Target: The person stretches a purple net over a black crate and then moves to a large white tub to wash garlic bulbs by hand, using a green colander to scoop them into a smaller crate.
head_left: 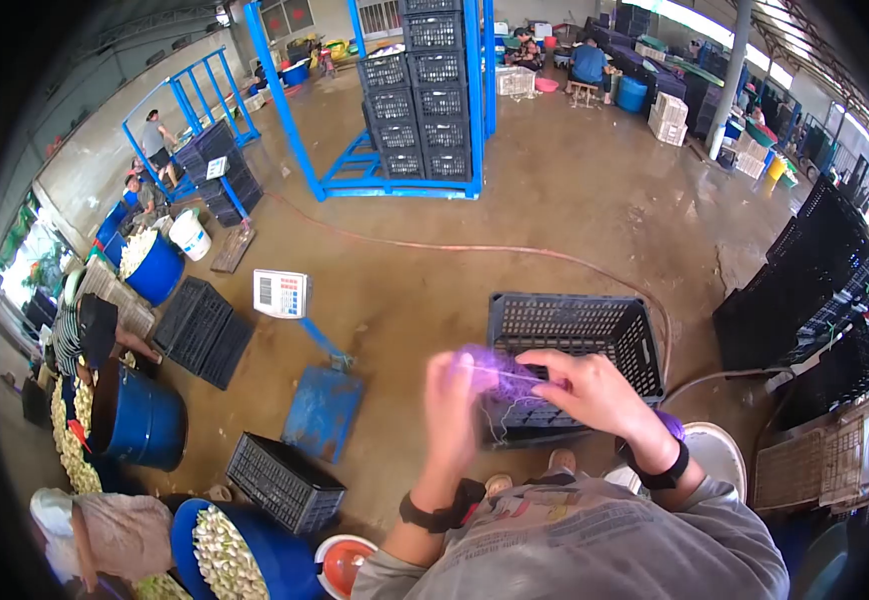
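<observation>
Purple netting [500, 372], one bunched piece, is suspended above the near part of one open black crate [570, 312], between two bare hands. A pale string runs across it; one loose strand hangs below. Right hand [543, 376]: thumb and fingertips pinched together on the netting. Left hand [460, 368]: fingers clamped on its opposite end (motion blurs their outline). One dark band encircles each wrist. Just beside the right forearm is one white tub [720, 450], partly hidden.

Left of the crate, on the wet floor [410, 300], is one scale, comprising one blue platform [323, 412] and one white display [281, 294]. Nearer the wearer are one smaller black crate [285, 482] and one blue barrel [190, 520] of pale, bulb-like produce [227, 560]; one red-orange basin [347, 563] stands beside the barrel. One reddish hose [435, 246] curves behind the open crate. Farther back, one blue rack [400, 187] bears two adjoining columns of black crates [420, 100]. Several other people (too small or cut off to count reliably) appear at the sides and rear.
</observation>
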Motion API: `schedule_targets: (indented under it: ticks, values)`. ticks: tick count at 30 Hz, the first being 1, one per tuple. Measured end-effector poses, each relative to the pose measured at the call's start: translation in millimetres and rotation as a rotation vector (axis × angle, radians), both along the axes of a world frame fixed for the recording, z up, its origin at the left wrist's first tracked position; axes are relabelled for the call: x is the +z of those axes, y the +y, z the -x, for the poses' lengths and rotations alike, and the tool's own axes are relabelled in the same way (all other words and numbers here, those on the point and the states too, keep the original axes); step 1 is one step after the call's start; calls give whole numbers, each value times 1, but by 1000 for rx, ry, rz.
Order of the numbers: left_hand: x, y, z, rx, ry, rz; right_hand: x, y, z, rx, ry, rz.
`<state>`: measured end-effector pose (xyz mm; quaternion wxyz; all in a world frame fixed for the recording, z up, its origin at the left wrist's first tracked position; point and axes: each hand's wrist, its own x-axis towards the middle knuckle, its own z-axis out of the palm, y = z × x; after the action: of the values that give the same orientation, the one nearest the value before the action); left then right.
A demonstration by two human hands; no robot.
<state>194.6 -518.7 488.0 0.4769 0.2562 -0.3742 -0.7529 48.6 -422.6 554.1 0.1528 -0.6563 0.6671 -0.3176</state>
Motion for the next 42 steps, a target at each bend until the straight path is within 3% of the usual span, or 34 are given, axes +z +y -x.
schedule_targets:
  ticks: [1, 3, 7, 11, 13, 15, 18, 21, 22, 24, 30, 33, 35, 37, 39, 41, 42]
  values:
    - [1, 0, -3, -27, 52, -54, -2, 1, 2, -2, -33, -23]
    - [-5, -6, -8, -95, 163, -174, -10, 1, 7, -107, -370, -156]
    - [11, -6, -11, -27, 117, -276, -42, -7, 24, -336, -530, 124]
    - [-11, -18, -22, 34, -150, 25, -39, -9, 44, -433, -962, 381]
    - [-26, -26, -26, -8, -251, 138, -32, -6, 49, -355, -1404, 397]
    - [-38, -33, -30, -27, -229, 40, -35, -1, 57, -168, -1623, 282]
    - [-31, -35, -26, 137, -126, -201, -36, 3, 57, -15, -1497, 166]
    - [-36, -46, -31, 244, 30, -331, -39, 8, 56, -54, -687, 137]
    - [-36, -49, -35, 241, 100, -375, -30, 14, 57, -206, -329, 60]
    - [-42, -57, -46, 220, 249, -413, -36, 15, 62, -420, -223, 106]
    - [-37, -72, -76, 206, -91, -77, -44, 29, 102, -720, 95, 280]
    - [-24, -67, -80, 89, -484, 225, -46, 33, 122, -897, 121, 277]
    - [-21, -65, -88, -98, -840, 536, -55, 35, 136, -816, -639, 405]
    - [-33, -67, -91, -101, -863, 482, -53, 36, 141, -600, -1497, 541]
    - [-53, -77, -90, -23, -784, 386, -51, 37, 140, -395, -1531, 450]
    - [-69, -88, -96, 151, -427, -14, -59, 47, 150, -130, -1462, 314]
    - [-74, -93, -101, 234, -242, -208, -47, 50, 140, -205, -1272, 304]
